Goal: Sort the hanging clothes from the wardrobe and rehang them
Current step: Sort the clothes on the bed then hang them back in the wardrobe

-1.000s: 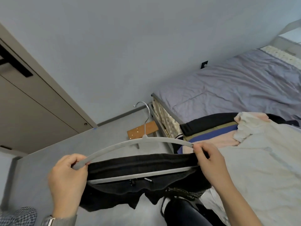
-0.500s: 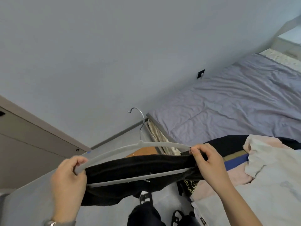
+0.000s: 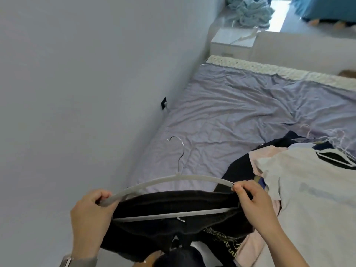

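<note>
A grey hanger (image 3: 185, 178) with a metal hook is held level in front of me, low in the head view. A black garment (image 3: 173, 201) is draped over its lower bar and hangs below it. My left hand (image 3: 90, 218) grips the hanger's left end together with the black cloth. My right hand (image 3: 252, 203) pinches the hanger's right end and the edge of the garment. A pile of other clothes, with a white shirt (image 3: 308, 199) on top and pink and dark pieces under it, lies on the bed at the right.
The bed with a rumpled lilac sheet (image 3: 231, 116) fills the middle and right. A plain grey wall (image 3: 77, 74) runs along the left with a black socket (image 3: 163, 102). A white bedside cabinet (image 3: 231, 43) and a blue-green cloth heap (image 3: 250, 10) sit at the far end.
My view has swung right, from the wardrobe and floor to the bed. Both hands keep the same hold on the hanger and black garment, which now sit over the bed's edge.
</note>
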The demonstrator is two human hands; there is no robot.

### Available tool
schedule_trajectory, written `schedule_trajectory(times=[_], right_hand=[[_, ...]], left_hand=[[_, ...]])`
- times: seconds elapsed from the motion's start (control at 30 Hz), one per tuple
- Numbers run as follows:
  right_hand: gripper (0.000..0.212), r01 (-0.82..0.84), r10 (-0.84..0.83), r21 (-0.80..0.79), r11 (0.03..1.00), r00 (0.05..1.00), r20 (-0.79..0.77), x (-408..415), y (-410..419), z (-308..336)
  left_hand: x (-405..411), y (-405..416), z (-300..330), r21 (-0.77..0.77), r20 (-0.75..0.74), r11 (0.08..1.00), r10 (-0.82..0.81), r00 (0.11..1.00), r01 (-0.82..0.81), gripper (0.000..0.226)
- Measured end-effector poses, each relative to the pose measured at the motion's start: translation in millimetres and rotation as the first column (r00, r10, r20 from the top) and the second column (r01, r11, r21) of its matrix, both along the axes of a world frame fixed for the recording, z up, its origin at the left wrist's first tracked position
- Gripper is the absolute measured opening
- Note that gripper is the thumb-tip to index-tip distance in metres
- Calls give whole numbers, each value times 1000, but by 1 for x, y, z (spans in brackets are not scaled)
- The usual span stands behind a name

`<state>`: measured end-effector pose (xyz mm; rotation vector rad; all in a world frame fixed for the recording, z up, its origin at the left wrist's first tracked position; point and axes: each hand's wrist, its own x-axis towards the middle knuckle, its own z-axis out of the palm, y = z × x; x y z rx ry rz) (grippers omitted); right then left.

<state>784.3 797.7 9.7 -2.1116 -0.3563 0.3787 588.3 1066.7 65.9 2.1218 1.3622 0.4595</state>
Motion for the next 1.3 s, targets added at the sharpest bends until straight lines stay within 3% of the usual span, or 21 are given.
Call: schedule_trajectory(times=[0.23,0.5,0.7,0.93,1.13,1.23,1.3], right_hand=[[17,203,-203,-10,979,979,2,31,37,-19],[17,127,-127,-43,991,992,5,110,53,-18],[16,184,-183,-3,983,979,88,171,77,-4],[27,205,-226,-187,961,969,-102,222,99,-75],[30,223,-268,-359,906,960,-82,292,138,-139],[34,222,-285,-505,834,957,-51,305,142,-163],[39,156,-238,-581,799,969,-68,298,140,-173]], left_hand=[[84,70,-14,-99,52,971,-214,975,218,23],[149,89,-24,-132,130,960,-231,964,248,23],[229,127,-15,-106,211,936,-309,927,336,23],[322,171,-106,-297,63,821,-492,868,487,23],[410,208,-186,-363,-2,846,-419,908,389,23],[427,210,-217,-359,-220,873,-422,879,329,68],[427,200,-229,-375,-251,865,-440,862,332,86]])
